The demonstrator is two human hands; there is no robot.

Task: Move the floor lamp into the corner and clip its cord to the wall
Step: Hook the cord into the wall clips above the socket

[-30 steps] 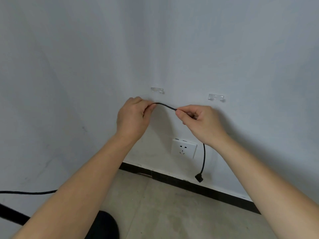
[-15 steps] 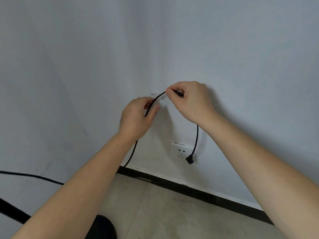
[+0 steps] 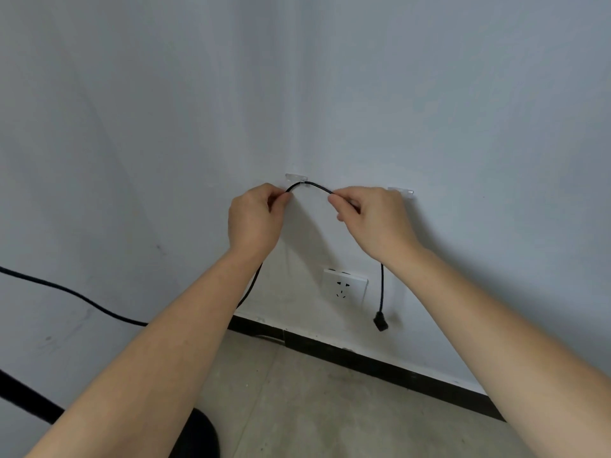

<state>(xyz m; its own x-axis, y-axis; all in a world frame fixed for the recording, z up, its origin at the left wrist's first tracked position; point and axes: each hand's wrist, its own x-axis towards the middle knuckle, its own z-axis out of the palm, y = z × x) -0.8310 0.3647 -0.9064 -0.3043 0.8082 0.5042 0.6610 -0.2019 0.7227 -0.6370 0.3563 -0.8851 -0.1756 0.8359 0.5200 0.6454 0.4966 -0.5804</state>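
A thin black lamp cord (image 3: 310, 186) arches between my two hands, its top touching the underside of a clear wall clip (image 3: 296, 177). My left hand (image 3: 256, 219) pinches the cord on the left of that clip, and my right hand (image 3: 372, 219) pinches it on the right. A second clear clip (image 3: 400, 191) sits on the wall just above my right hand. Below my right wrist the cord hangs down and ends in a black plug (image 3: 380, 322). The lamp's dark base (image 3: 198, 438) and black pole (image 3: 26, 396) show at the bottom left.
A white wall socket (image 3: 345, 285) sits low on the wall between the hanging cord parts. A black skirting strip (image 3: 380, 365) runs along the wall's foot above a grey concrete floor (image 3: 314, 418). The room corner lies left of the clips.
My right hand has come back down and to the right from the left clip. The cord now spans both hands under that clip, and the plug hangs lower.
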